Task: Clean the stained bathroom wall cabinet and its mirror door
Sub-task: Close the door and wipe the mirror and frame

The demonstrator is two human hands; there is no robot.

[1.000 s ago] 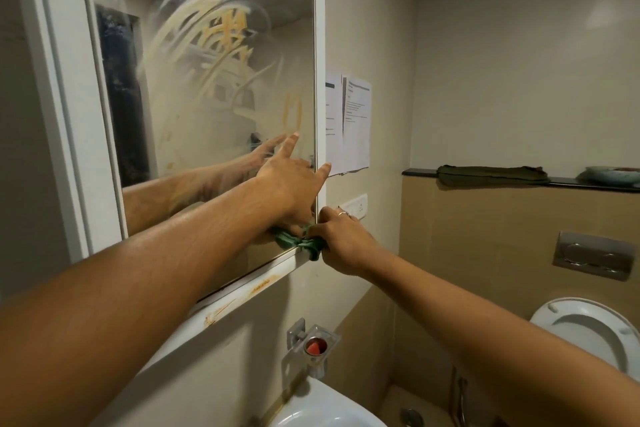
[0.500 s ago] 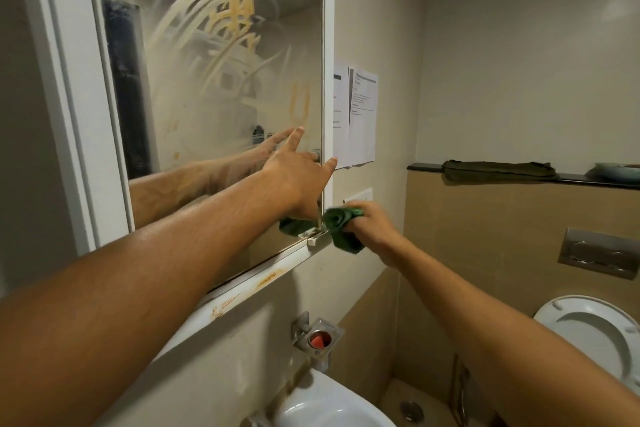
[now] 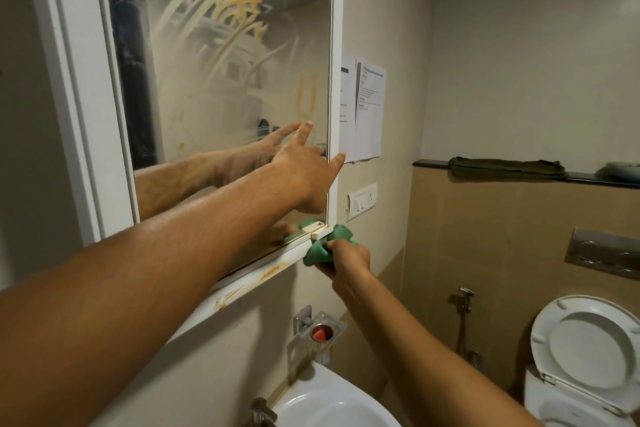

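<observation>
Mirror door [image 3: 225, 80] — smeared, yellow-streaked

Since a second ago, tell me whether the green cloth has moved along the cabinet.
Yes. The green cloth in the right hand went from the mirror's bottom edge rightward and down, around the white frame's lower right corner.

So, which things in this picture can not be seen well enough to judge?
- Head view: the papers beside the cabinet carry text too small to read.
- The green cloth is partly hidden by the right hand and the frame's corner.
- The cabinet's inside is hidden behind the smeared mirror door.
- The left hand covers the mirror's lower right area.
- The cabinet's top is cut off by the picture's upper edge.
</observation>
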